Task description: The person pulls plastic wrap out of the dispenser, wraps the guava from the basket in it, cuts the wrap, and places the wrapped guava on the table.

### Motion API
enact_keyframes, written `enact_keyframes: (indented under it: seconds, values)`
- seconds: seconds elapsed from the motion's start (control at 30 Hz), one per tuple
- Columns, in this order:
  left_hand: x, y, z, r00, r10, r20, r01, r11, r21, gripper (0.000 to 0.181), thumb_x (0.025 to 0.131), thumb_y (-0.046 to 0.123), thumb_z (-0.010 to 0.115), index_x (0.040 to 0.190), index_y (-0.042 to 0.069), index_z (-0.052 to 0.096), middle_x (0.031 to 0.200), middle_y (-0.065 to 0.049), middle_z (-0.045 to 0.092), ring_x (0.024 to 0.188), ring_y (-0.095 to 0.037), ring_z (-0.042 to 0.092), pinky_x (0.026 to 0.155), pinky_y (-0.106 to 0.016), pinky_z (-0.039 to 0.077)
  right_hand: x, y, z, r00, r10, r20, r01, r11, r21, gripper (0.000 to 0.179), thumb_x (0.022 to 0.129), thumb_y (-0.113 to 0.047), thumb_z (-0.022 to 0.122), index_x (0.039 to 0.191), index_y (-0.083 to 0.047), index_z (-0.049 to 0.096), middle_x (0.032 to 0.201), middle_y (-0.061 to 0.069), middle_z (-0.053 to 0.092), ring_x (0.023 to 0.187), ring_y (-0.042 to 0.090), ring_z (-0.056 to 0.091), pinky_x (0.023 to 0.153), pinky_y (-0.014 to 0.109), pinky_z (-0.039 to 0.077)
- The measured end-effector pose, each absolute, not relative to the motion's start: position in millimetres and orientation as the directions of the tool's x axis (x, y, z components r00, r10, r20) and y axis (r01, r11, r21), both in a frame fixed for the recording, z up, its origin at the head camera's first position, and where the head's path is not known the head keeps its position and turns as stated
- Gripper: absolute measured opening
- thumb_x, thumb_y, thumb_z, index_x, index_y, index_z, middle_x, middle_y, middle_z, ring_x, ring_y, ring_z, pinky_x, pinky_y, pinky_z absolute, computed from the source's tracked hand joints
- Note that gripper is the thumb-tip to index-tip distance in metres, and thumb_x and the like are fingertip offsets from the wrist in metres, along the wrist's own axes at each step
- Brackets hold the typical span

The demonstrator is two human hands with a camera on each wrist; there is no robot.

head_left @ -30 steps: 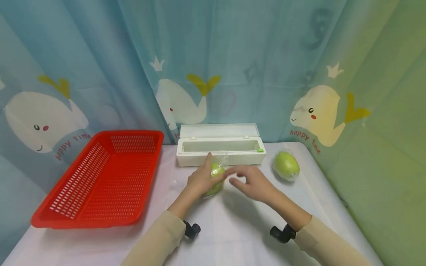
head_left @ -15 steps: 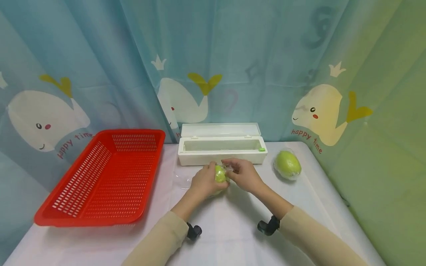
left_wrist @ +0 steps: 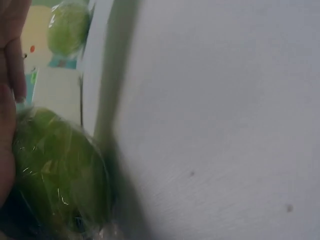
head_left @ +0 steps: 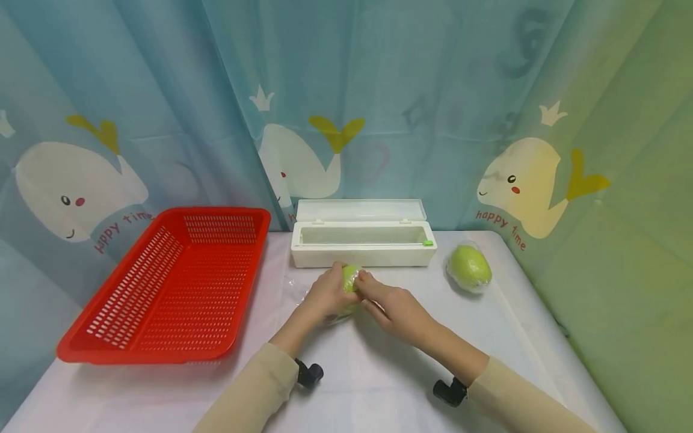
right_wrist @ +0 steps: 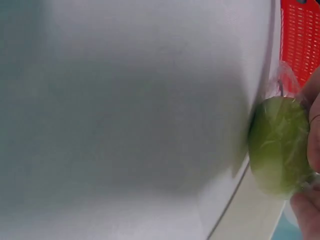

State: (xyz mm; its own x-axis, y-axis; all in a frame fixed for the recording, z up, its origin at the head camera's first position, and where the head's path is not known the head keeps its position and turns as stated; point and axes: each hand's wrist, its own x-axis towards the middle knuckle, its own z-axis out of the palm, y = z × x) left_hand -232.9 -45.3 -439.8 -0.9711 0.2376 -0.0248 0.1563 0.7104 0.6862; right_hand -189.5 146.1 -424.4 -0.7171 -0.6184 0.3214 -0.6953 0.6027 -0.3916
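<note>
A rounded green fruit (head_left: 351,278) in clear cling film is held at the middle of the table, in front of the white box. My left hand (head_left: 327,294) grips it from the left, the thumb across its near side. My right hand (head_left: 397,310) reaches in from the right, fingertips right at the fruit's upper right side, where the film lies. Its thumb extends below, apart from the fingers. In the left wrist view the film wraps the fruit (left_wrist: 65,175) with wrinkles and shine. In the right wrist view loose film (right_wrist: 282,82) sticks up at one end.
The white cling film box (head_left: 365,255) stands at the back with its lid raised. A second wrapped green fruit (head_left: 468,267) lies at the right. A red perforated basket (head_left: 230,346) stands at the left. Loose film (head_left: 295,288) shows left of my left hand. A curtain hangs behind the table.
My right hand has come in to the film at the fruit's right, drawn it, and moved onto the fruit's upper side. My left hand keeps its grip on the fruit.
</note>
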Motion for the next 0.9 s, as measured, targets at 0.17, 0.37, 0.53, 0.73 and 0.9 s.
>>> enact_keyframes:
  seconds: [0.17, 0.37, 0.53, 0.73, 0.9]
  values:
    - [-234, -55, -443, -0.940, 0.333, -0.075, 0.178, 0.665, 0.725, 0.095, 0.073, 0.040, 0.089, 0.143, 0.003, 0.036, 0.122, -0.012, 0.058, 0.106, -0.025, 0.059, 0.093, -0.043, 0.050, -186, 154, -424, -0.725, -0.684, 0.082, -0.619, 0.594, -0.514, 0.072, 0.107, -0.041, 0.039, 0.160, -0.009, 0.002, 0.166, 0.011, 0.008, 0.151, 0.029, 0.016, 0.120, 0.046, 0.024]
    - [-231, -53, -445, -0.915, 0.397, -0.069, 0.200, 0.597, 0.777, 0.095, 0.084, 0.054, 0.075, 0.147, -0.001, 0.030, 0.125, -0.016, 0.053, 0.107, -0.026, 0.057, 0.093, -0.043, 0.050, -189, 165, -425, -0.727, -0.685, 0.041, -0.523, 0.514, -0.680, 0.067, 0.109, -0.034, 0.035, 0.160, -0.013, -0.004, 0.166, 0.004, 0.010, 0.151, 0.029, 0.016, 0.121, 0.050, 0.018]
    - [-229, -48, -444, -0.942, 0.327, -0.080, 0.147, 0.614, 0.776, 0.087, 0.085, 0.062, 0.069, 0.145, 0.009, 0.037, 0.121, -0.010, 0.055, 0.100, -0.024, 0.058, 0.085, -0.041, 0.051, -201, 175, -416, -0.742, -0.668, 0.057, -0.362, 0.327, -0.873, 0.061, 0.108, -0.017, 0.037, 0.160, -0.008, 0.007, 0.159, 0.007, 0.033, 0.148, 0.026, 0.026, 0.118, 0.055, 0.022]
    - [-229, -47, -439, -0.936, 0.349, -0.042, 0.211, 0.652, 0.729, 0.081, 0.081, 0.045, 0.079, 0.139, 0.006, 0.039, 0.118, -0.012, 0.054, 0.097, -0.023, 0.058, 0.082, -0.039, 0.051, -221, 174, -411, -0.834, -0.510, 0.210, -0.456, 0.422, -0.783, 0.042, 0.094, -0.009, 0.068, 0.135, -0.007, 0.061, 0.116, 0.012, 0.070, 0.103, 0.025, 0.069, 0.086, 0.039, 0.057]
    - [-228, -47, -438, -0.921, 0.387, -0.041, 0.248, 0.665, 0.705, 0.082, 0.075, 0.036, 0.082, 0.136, 0.002, 0.039, 0.116, -0.014, 0.051, 0.092, -0.022, 0.055, 0.078, -0.035, 0.050, -235, 161, -416, -0.831, -0.525, 0.184, -0.470, 0.486, -0.737, 0.038, 0.081, -0.018, 0.084, 0.114, -0.012, 0.067, 0.084, 0.004, 0.063, 0.063, 0.010, 0.063, 0.056, 0.026, 0.053]
